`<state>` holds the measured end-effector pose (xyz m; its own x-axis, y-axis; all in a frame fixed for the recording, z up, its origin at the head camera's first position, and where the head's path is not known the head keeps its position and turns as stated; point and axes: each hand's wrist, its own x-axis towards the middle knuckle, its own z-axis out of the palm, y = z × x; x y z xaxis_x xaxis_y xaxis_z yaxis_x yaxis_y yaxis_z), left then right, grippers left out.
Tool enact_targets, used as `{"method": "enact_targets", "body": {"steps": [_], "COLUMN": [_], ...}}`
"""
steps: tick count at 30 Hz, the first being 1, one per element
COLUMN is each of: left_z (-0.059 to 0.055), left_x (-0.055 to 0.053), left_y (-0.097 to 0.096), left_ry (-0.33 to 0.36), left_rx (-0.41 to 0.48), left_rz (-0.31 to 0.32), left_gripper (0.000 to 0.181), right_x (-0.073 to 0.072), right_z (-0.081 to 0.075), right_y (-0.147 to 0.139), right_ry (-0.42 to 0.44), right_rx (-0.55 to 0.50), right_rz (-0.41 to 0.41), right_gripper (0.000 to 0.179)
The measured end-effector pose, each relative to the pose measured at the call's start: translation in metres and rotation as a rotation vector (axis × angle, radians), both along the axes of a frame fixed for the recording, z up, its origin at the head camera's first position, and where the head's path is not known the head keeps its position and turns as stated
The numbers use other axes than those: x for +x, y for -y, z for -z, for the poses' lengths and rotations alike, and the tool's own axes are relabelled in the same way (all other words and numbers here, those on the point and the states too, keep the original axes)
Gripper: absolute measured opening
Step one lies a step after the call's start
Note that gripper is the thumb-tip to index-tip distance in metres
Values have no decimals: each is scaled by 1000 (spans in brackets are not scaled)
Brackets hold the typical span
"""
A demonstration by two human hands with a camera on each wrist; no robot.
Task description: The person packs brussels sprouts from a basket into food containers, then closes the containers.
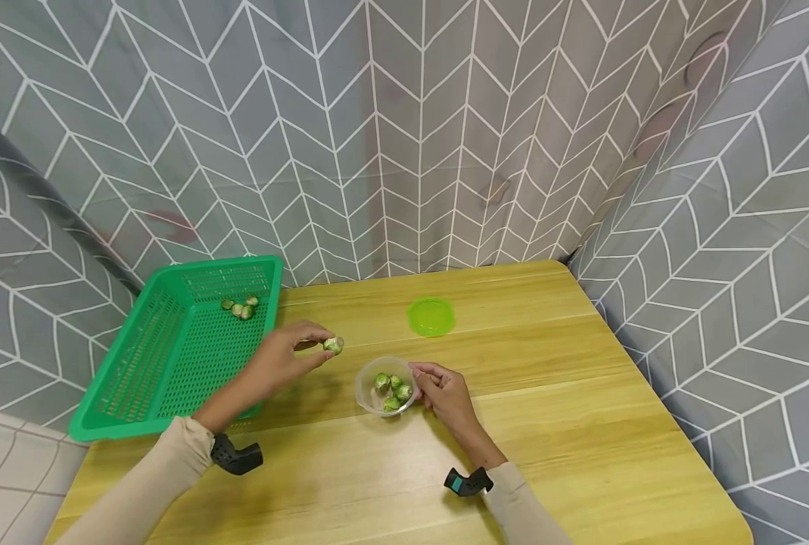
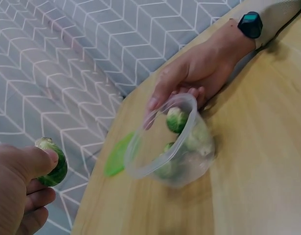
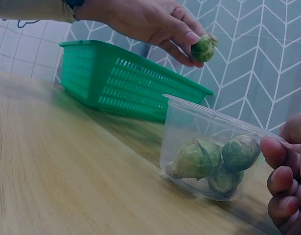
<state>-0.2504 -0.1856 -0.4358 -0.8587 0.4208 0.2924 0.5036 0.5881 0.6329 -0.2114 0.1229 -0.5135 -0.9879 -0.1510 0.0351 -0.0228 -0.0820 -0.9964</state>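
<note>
With our left hand [image 1: 284,354] we pinch a round, leafy Brussels sprout [image 1: 334,345] above the wood-grained bench [image 1: 513,363], near the translucent plastic tub [image 3: 187,127] of sprouts [image 3: 199,159] whose rim [image 3: 209,112] our right hand [image 1: 447,397] grips, fingers curled.

smooth plastic tub [image 3: 204,126], perforated plastic basket [image 1: 200,356], glossy wood-grain table [image 1: 581,409], matt cloth curtain [image 1: 404,136].

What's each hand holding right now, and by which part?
Left hand: a Brussels sprout, pinched by its side. Right hand: the clear container, by its rim.
</note>
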Motion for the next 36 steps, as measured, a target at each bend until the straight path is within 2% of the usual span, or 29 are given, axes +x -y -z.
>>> {"method": "enact_targets", "body": {"steps": [7, 15, 20, 23, 30, 36], "left_z": [9, 17, 23, 27, 36, 40], "left_x": [2, 9, 10, 10, 10, 12], "left_y": [-15, -32, -41, -46, -55, -63], "left_ry": [2, 66, 70, 60, -22, -34], "left_rx": [24, 33, 12, -5, -68, -106], "left_rz": [76, 112, 127, 136, 187, 219], "left_gripper": [24, 23, 24, 25, 28, 26], "right_x": [-1, -1, -1, -1, -1, -1], "right_z": [1, 2, 2, 2, 2, 1], "right_y": [0, 0, 0, 0, 0, 0], "right_ry": [-5, -4, -12, -15, -9, -7], "right_rx": [-3, 0, -3, -3, -7, -1], "right_rz": [-7, -8, -4, -4, -13, -8], "right_gripper": [25, 28, 26, 26, 25, 24]}}
